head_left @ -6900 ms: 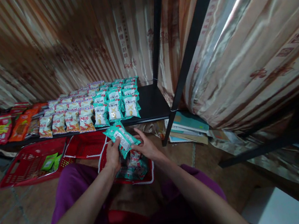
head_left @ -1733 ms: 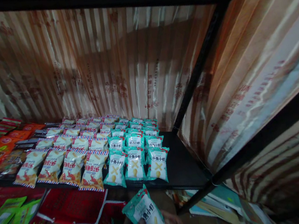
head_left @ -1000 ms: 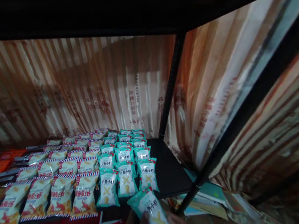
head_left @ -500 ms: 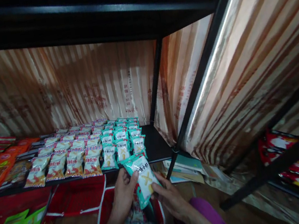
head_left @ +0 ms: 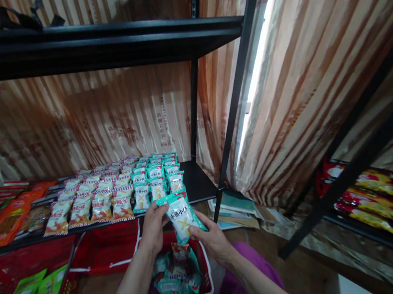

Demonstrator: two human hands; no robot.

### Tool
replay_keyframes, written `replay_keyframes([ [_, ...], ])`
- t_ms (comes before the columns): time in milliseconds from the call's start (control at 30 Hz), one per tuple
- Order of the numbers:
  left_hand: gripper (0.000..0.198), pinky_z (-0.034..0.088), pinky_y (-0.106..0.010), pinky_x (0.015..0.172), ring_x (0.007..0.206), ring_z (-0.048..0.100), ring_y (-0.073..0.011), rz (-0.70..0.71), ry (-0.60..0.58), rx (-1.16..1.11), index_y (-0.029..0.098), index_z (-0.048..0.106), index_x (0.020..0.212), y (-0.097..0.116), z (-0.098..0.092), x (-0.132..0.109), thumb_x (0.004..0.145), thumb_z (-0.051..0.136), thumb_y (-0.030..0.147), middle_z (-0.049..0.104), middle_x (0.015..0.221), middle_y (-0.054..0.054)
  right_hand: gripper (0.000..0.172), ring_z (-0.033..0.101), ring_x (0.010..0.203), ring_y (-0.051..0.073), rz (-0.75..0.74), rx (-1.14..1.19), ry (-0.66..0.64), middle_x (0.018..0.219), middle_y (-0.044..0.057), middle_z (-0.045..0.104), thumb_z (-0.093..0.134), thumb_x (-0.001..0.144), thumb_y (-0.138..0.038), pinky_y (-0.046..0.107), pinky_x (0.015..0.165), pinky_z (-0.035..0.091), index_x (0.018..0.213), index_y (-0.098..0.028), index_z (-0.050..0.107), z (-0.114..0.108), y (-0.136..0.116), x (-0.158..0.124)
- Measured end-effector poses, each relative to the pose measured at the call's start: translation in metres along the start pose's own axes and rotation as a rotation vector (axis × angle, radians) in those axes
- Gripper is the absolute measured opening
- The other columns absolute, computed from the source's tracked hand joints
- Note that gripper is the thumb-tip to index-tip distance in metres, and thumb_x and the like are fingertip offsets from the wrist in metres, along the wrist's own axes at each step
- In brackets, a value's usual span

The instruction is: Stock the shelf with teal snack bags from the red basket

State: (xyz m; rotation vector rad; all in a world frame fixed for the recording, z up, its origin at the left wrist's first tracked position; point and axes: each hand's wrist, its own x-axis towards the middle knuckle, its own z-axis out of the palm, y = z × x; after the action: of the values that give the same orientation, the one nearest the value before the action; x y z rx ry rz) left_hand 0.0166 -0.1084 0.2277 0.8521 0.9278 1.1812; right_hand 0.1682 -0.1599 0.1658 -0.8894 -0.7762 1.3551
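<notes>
Teal and white snack packet (head_left: 180, 213), plump, front showing, tilted, above red basket (head_left: 202, 262)

Dim overall, with one bright slanting streak (head_left: 260, 42) along the curtain (head_left: 312, 71).

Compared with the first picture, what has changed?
The view tilted up, revealing the upper shelf. The held teal bag, perhaps another one, slanted then, now shows its lettering nearly upright. Left hand and right hand still grip a bag above the red basket; the bags on the lower shelf look unchanged.
</notes>
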Motion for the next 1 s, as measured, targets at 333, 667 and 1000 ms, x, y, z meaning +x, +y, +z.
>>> replay_keyframes([
  [333, 0.042, 0.048, -0.028, 0.072, 0.072, 0.062, -0.0147, -0.071, -0.19, 0.143, 0.017, 0.061, 0.081, 0.035, 0.002, 0.01, 0.052, 0.083, 0.038, 0.067, 0.077, -0.001, 0.064, 0.065, 0.09, 0.022, -0.017, -0.1, -0.105, 0.103, 0.005, 0.071, 0.083, 0.062, -0.032, 0.036, 0.084, 0.05, 0.121, -0.018, 0.06, -0.014, -0.025, 0.005],
  [667, 0.034, 0.038, -0.023, 0.061, 0.062, 0.05, -0.0119, 0.198, 0.016, 0.316, 0.017, 0.061, 0.072, 0.034, 0.015, 0.024, 0.054, 0.076, 0.042, 0.058, 0.065, 0.004, 0.065, 0.065, 0.098, 0.023, -0.033, -0.064, -0.118, 0.109, 0.005, 0.07, 0.081, 0.064, -0.031, 0.038, 0.09, 0.049, 0.123, -0.02, 0.057, -0.018, -0.026, 0.018],
  [1000, 0.025, 0.038, -0.022, 0.063, 0.066, 0.05, -0.0126, 0.24, -0.081, 0.427, 0.018, 0.062, 0.067, 0.031, 0.043, 0.026, 0.065, 0.07, 0.041, 0.059, 0.068, 0.002, 0.061, 0.066, 0.091, 0.023, -0.044, -0.07, -0.029, 0.1, 0.005, 0.072, 0.082, 0.063, -0.035, 0.036, 0.084, 0.051, 0.118, -0.018, 0.062, -0.032, -0.034, 0.013],
])
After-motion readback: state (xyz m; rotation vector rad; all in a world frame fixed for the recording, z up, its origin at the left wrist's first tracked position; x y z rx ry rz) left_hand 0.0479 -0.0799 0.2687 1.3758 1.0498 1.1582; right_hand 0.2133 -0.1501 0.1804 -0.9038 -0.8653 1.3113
